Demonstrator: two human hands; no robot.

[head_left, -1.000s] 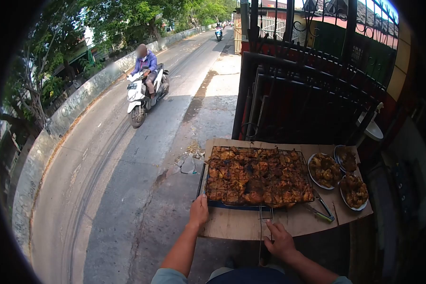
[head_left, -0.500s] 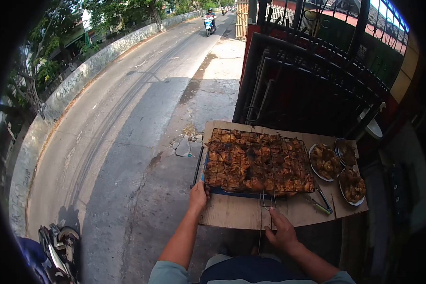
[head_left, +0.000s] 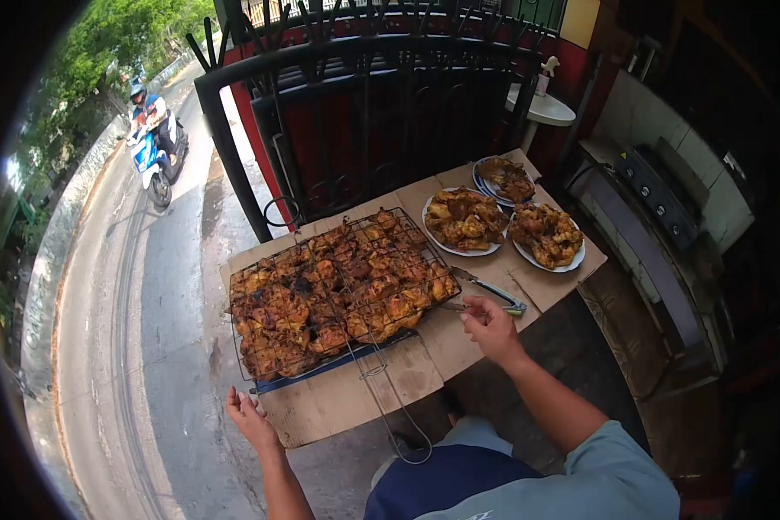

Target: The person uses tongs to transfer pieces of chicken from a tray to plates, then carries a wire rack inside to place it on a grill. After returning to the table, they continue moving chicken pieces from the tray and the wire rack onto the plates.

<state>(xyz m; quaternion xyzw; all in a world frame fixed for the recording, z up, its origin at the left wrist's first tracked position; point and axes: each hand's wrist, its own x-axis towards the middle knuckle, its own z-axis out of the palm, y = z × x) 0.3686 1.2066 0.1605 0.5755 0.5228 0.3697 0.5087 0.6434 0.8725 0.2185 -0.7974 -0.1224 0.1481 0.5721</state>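
A wire grill basket [head_left: 321, 295] full of browned, charred chicken pieces lies on a cardboard-covered table [head_left: 321, 409], its long wire handle [head_left: 405, 414] sticking out over the near edge. My left hand [head_left: 251, 420] is off the basket, beside the table's left corner, fingers loosely apart and holding nothing. Just right of the basket hovers my right hand [head_left: 492, 331], fingers partly bent with nothing visible in them. Close to its fingertips lie green-handled tongs [head_left: 498, 296]. A blue edge shows under the basket; what it belongs to is mostly hidden.
Chicken pieces fill a left plate [head_left: 472, 252], a right plate [head_left: 559, 268] and a back plate [head_left: 485, 192]. A black metal gate [head_left: 364, 130] stands behind the table. A rider on a blue-and-white motorbike [head_left: 156, 160] is on the road at left. A stove [head_left: 659, 195] sits at right.
My view has turned right. My left hand has let go of the basket's left side, and my right hand has moved from the wire handle toward the tongs. The motorbike has come nearer.
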